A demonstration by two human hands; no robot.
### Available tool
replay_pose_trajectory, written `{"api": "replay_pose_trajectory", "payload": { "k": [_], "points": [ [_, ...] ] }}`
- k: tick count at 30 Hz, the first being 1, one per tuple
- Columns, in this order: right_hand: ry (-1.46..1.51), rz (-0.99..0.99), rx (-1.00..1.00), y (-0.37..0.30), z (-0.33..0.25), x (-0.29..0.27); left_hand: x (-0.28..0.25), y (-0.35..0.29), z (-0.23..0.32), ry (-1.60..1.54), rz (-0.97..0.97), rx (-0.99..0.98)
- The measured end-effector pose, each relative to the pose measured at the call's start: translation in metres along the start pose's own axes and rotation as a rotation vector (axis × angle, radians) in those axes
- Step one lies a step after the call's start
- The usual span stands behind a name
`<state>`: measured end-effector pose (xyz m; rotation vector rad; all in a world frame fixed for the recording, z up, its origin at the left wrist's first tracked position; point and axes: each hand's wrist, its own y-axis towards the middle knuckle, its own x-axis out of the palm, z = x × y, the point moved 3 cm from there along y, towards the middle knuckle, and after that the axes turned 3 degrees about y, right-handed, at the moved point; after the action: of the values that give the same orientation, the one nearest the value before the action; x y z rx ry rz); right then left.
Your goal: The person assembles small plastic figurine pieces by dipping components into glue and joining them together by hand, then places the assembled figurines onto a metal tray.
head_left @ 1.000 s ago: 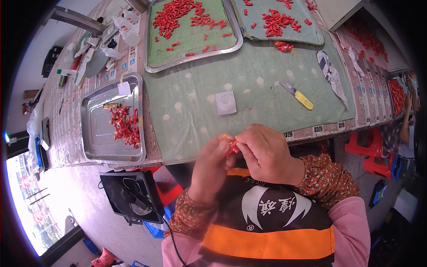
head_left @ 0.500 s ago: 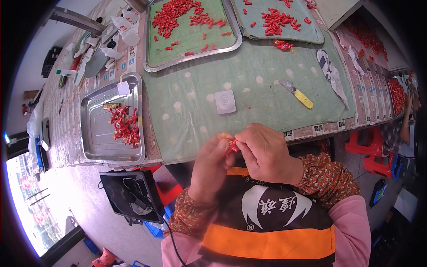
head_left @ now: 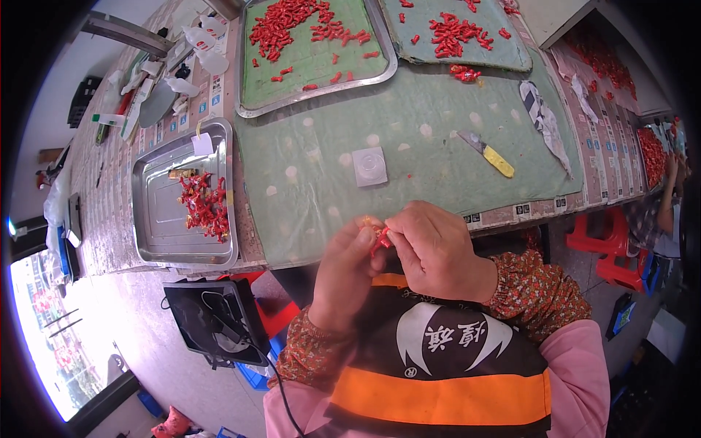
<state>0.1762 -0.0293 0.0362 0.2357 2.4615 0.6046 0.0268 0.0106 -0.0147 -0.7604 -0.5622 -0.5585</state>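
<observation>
A small red figurine with gold details (head_left: 380,239) is pinched between my two hands, just over the near edge of the table. My left hand (head_left: 339,271) holds it from the left, with the thumb along its side. From the right, the thumb and index finger of my right hand (head_left: 437,252) close on it; the fingers partly hide its shape. Beyond my hands, a clear square block (head_left: 370,167) lies on the green cloth (head_left: 307,212). To the right of the block lies a yellow-handled knife (head_left: 498,162).
On the left, a metal tray (head_left: 150,244) holds red-and-gold figurines (head_left: 206,208). A larger green-lined tray (head_left: 328,87) and a cloth-covered board (head_left: 438,64) carry plain red pieces. A rag (head_left: 546,128) lies at right, bottles (head_left: 208,55) at far left. Another person's arm (head_left: 666,197) shows at far right.
Both hands stay almost in place around the figurine, with only slight finger movement. Nothing on the table has moved.
</observation>
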Motion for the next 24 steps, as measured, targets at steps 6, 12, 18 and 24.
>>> {"api": "replay_pose_trajectory", "payload": {
  "k": [6, 12, 18, 24],
  "points": [
    [-0.008, 0.002, -0.001, 0.0001, -0.0003, 0.0004, -0.0004, 0.0000, 0.0003, 0.014, 0.014, -0.005],
    [-0.013, -0.004, 0.002, -0.0001, -0.0011, 0.0003, -0.0003, 0.0001, 0.0003, 0.002, 0.027, -0.004],
    [-0.024, -0.009, 0.006, -0.0017, -0.0008, 0.0007, 0.0004, -0.0003, 0.0008, 0.009, 0.042, 0.001],
    [-0.023, -0.005, 0.000, -0.0014, -0.0009, 0.0003, -0.0003, 0.0005, 0.0007, 0.008, 0.039, -0.001]
  ]
}}
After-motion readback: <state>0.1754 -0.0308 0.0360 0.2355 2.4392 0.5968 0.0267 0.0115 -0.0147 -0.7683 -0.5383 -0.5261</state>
